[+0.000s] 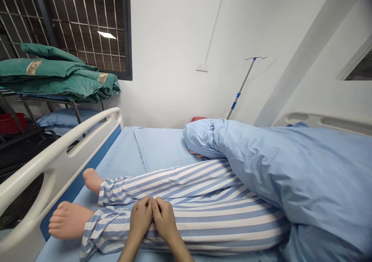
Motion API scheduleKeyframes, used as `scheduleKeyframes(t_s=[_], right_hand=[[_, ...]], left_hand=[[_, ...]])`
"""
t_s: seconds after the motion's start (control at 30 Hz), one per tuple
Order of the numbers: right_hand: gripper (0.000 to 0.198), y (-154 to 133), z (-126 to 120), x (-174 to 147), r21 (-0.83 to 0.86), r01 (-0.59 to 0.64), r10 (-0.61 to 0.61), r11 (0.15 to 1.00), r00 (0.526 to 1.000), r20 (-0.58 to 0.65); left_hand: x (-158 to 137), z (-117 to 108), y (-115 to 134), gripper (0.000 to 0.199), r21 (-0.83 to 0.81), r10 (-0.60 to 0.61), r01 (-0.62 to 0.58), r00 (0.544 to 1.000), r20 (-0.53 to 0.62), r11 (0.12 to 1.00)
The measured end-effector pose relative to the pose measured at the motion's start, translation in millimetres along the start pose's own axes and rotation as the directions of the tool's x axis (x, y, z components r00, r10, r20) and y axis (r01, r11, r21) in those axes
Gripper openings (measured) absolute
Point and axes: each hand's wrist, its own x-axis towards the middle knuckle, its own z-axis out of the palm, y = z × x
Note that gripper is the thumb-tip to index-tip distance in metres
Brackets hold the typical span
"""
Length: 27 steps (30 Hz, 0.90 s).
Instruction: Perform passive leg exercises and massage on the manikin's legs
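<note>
My left hand (141,214) and my right hand (163,215) are together over the lower legs of a figure lying on the bed, knuckles up and thumbs side by side. Both are closed, with the fingers curled under; whether they grip any cloth is hidden. Right beneath them are blue-and-white striped trousers (215,219). Two bare, smooth, manikin-like feet (71,220) stick out of the trouser legs at the left. A light blue quilt (261,161) is folded back over the figure's upper part, and some fingertips (196,154) show under its edge.
A cream footboard (72,138) bounds the bed at the left, and a headboard (325,120) stands at the right. The blue bed sheet (157,146) lies beyond the legs. A drip stand (242,86) rises behind the bed. Green folded quilts (58,76) lie on a rack under the barred window.
</note>
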Motion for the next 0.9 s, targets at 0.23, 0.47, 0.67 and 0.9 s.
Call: scheduleKeyframes(t_s=[0.23,0.47,0.67,0.9], right_hand=[[0.042,3.9,-2.2,5.7,0.219,-0.082,0.098,0.972,0.993,-0.059],[0.038,6.2,-9.8,7.4,0.363,-0.112,0.159,0.925,0.982,-0.102],[0.034,11.0,-2.8,8.4,0.308,-0.145,0.197,0.94,0.97,-0.143],[0.037,-1.2,-37.6,12.9,0.12,-0.122,0.115,0.985,0.991,0.067]], left_hand=[[7.8,-4.1,33.3,0.031,-0.051,-0.019,0.017,0.999,-0.036,0.999],[9.0,18.3,57.7,0.032,-0.309,-0.098,0.06,0.989,-0.108,0.949],[-0.3,24.5,45.0,0.03,-0.156,-0.09,0.074,0.991,-0.103,0.985],[0.2,25.1,46.1,0.029,-0.058,-0.08,0.076,0.995,-0.063,0.995]])
